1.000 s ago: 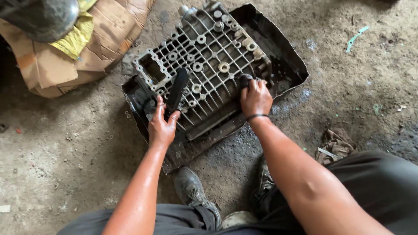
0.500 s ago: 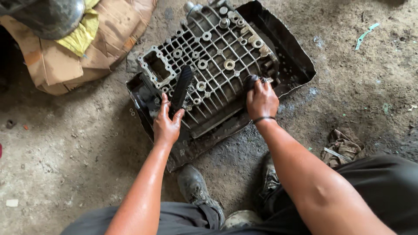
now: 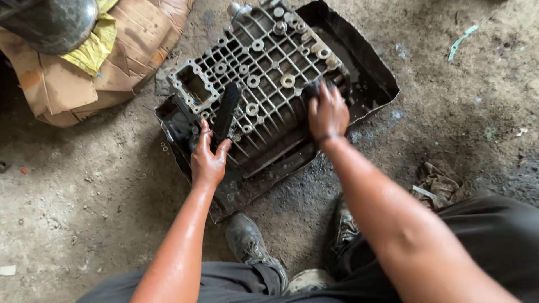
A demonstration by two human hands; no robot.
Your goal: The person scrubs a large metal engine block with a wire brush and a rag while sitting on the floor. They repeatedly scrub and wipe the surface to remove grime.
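Left hand (image 3: 206, 160) of mine is clenched round the lower end of a black brush-like tool (image 3: 225, 111), whose upper end lies on the ribbed face of the grey cast-metal housing (image 3: 264, 84). Over the last second that tool has stayed at about the same spot near the housing's left edge, beside its rectangular opening (image 3: 195, 88). Right hand (image 3: 327, 112) has slid a little along the housing's right edge and now grasps something dark there; what it holds I cannot tell. Housing sits tilted in a black tray (image 3: 370, 78) on the dirt floor (image 3: 78, 202), as before. I judge from the steady grips that the housing is being held firm while its face is worked. Crumpled cardboard (image 3: 62, 84) lies by the tray's far left corner
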